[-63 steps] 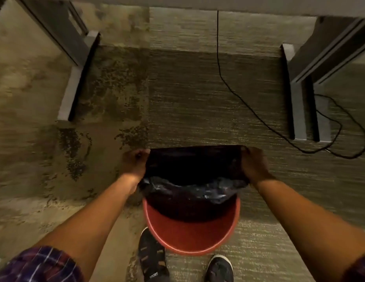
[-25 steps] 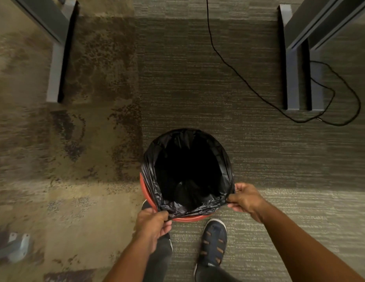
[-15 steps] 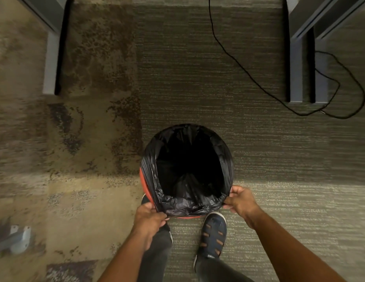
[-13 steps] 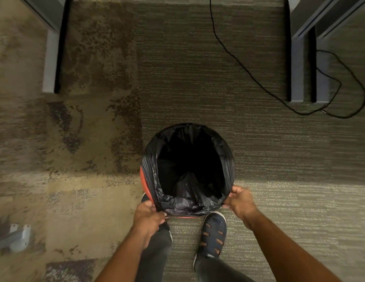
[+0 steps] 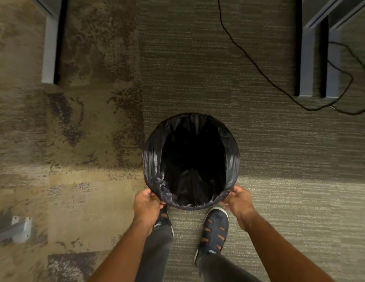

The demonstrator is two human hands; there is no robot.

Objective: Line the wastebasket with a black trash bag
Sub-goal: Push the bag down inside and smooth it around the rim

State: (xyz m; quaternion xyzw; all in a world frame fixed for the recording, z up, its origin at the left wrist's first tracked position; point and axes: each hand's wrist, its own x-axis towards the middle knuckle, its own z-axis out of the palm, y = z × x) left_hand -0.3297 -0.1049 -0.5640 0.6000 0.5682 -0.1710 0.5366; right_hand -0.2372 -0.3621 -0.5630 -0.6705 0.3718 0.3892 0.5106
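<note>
The round wastebasket stands on the carpet just ahead of my feet, wholly wrapped by the black trash bag (image 5: 152,159), whose edge is folded down over the rim all the way round. The bag's inside is a dark hollow. My left hand (image 5: 146,202) pinches the bag's folded edge at the near left of the rim. My right hand (image 5: 237,200) grips the same edge at the near right. None of the basket's red wall shows.
Grey desk legs stand at the far left (image 5: 49,47) and far right (image 5: 306,58). A black cable (image 5: 248,60) trails over the carpet to the right. A grey metal foot (image 5: 18,226) lies at the left edge. My shoes (image 5: 215,231) are right behind the basket.
The bag's near edge has been pulled further down over the rim, and the red strip at the basket's near left is now covered. Both hands stay on the near edge.
</note>
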